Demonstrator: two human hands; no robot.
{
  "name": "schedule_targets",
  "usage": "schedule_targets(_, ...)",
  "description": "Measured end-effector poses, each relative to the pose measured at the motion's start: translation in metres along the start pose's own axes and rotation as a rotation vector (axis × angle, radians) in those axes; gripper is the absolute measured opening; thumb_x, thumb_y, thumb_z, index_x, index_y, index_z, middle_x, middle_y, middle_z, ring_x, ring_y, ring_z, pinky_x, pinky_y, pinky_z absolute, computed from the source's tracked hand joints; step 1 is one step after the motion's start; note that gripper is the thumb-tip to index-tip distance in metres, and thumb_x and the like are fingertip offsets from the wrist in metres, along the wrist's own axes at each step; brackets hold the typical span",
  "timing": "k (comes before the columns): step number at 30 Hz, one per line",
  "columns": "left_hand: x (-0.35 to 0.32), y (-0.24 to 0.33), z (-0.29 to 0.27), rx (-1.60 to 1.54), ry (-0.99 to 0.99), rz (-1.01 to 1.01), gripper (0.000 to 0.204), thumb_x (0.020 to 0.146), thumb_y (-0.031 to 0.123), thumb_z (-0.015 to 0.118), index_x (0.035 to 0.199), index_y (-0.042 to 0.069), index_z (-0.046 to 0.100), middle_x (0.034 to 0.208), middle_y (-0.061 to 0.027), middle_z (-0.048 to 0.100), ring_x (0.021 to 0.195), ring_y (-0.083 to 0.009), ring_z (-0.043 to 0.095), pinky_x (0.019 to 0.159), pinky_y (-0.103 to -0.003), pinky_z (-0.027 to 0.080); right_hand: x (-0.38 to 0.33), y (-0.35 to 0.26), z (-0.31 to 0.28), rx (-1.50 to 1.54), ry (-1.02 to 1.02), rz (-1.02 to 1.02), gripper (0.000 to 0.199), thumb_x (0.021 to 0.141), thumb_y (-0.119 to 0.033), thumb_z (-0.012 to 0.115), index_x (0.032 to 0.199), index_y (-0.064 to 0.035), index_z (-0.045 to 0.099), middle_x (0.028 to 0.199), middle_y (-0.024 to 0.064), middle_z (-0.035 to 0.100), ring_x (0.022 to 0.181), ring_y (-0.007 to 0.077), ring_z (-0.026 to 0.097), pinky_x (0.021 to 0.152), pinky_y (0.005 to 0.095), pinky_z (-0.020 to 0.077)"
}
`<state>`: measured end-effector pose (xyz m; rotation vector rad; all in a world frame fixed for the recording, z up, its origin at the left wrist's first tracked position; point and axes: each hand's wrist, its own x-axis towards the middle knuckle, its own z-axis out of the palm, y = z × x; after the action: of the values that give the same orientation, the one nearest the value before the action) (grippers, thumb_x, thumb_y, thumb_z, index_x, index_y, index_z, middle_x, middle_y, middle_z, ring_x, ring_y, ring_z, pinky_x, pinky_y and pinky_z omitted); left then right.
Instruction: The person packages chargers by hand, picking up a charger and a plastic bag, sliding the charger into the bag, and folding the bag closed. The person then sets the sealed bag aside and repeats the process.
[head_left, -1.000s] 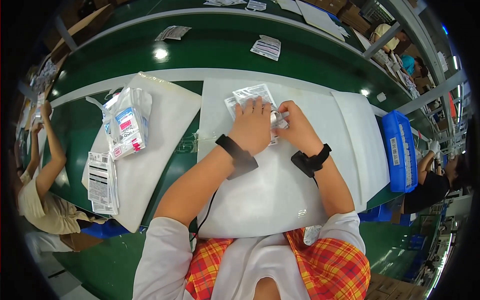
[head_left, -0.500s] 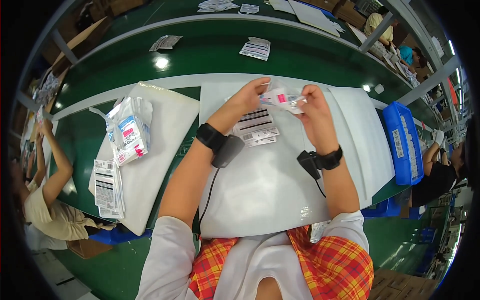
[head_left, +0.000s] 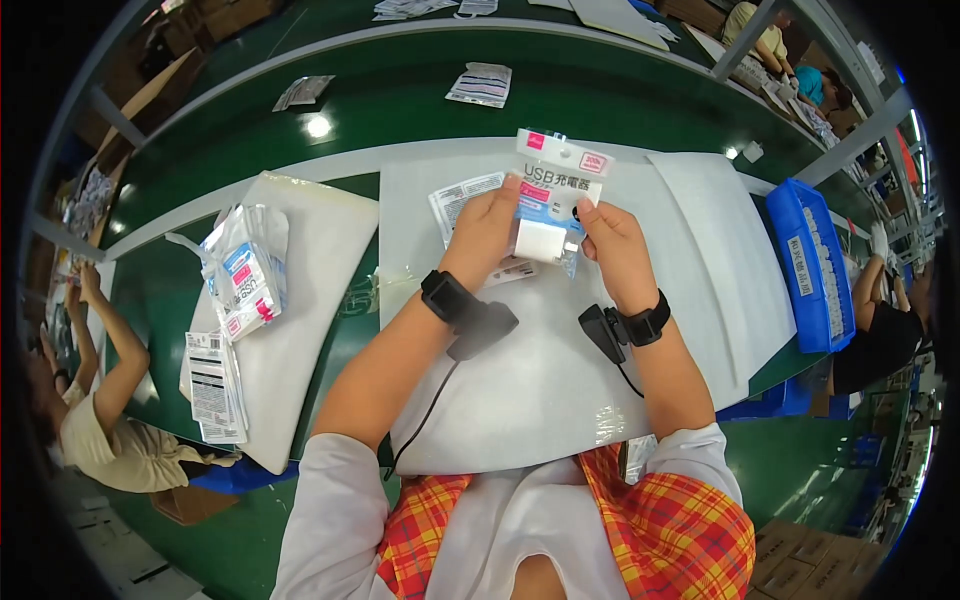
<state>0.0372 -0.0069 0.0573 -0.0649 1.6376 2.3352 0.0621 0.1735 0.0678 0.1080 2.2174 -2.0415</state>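
Note:
Upright over the white work mat, a charger packet (head_left: 553, 178) faces me: a clear bag with a printed white, blue and pink card and a white block-shaped charger at its bottom. My left hand (head_left: 487, 235) grips its left edge with the thumb on the front. My right hand (head_left: 615, 245) pinches the right edge near the middle. Partly hidden behind my left hand and the packet, printed cards (head_left: 455, 203) lie on the mat. Both wrists wear black straps with small devices, and a cable trails from each.
At left, a pile of charger packets (head_left: 245, 268) and a stack of printed cards (head_left: 213, 385) rest on a white foam sheet (head_left: 325, 215). A blue bin (head_left: 826, 310) stands at right. Flat packets (head_left: 480, 84) lie on the green surface beyond. Other people work at both sides.
The packet has been turned from lying tilted and glossy to upright with its printed front toward me. Both hands have come a little nearer and now hold its sides.

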Motion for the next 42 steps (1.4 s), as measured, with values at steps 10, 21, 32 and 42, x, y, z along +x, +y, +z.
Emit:
schedule_targets(10,0.03,-0.026,-0.029,0.798,-0.186,0.537,0.017,0.091,0.018,0.056,0.101,0.014,0.069,0.098,-0.0011,0.065,0.09,-0.0192,0.053,0.083,-0.031,0.041,0.027,0.014,-0.047,-0.375,-0.138,-0.532,0.019,0.089,-0.01,0.057,0.103,-0.0012,0.066,0.089,0.0053,0.066,0.08,0.0185,0.061,0.076,0.0299,0.0473)
schedule_targets(21,0.013,-0.027,-0.027,1.245,-0.378,0.499,0.025,0.084,0.011,0.06,0.106,0.019,0.069,0.121,0.0057,0.059,0.109,-0.0228,0.046,0.099,-0.042,0.029,-0.017,0.011,0.018,-1.052,-0.151,-0.493,0.02,0.076,0.002,0.061,0.092,-0.0075,0.071,0.083,0.0126,0.064,0.085,0.0304,0.061,0.075,0.0359,0.0495)
schedule_targets(32,0.023,-0.028,-0.026,1.291,-0.341,0.546,0.025,0.084,0.012,0.061,0.106,0.021,0.068,0.116,0.0073,0.06,0.11,-0.0214,0.047,0.096,-0.041,0.029,0.0,0.018,0.006,-0.991,-0.375,-0.533,0.004,0.076,0.001,0.059,0.078,-0.0029,0.058,0.081,0.0128,0.058,0.081,0.0327,0.056,0.071,0.0404,0.0447)
schedule_targets(42,-0.004,-0.011,-0.02,1.354,-0.392,0.541,0.028,0.081,0.017,0.065,0.109,0.015,0.068,0.12,0.0011,0.061,0.108,-0.0231,0.048,0.097,-0.04,0.028,-0.274,0.06,-0.267,-0.315,0.736,-0.262,0.007,0.093,-0.009,0.054,0.093,-0.0078,0.048,0.084,-0.0038,0.042,0.075,0.0065,0.039,0.066,0.02,0.0334)
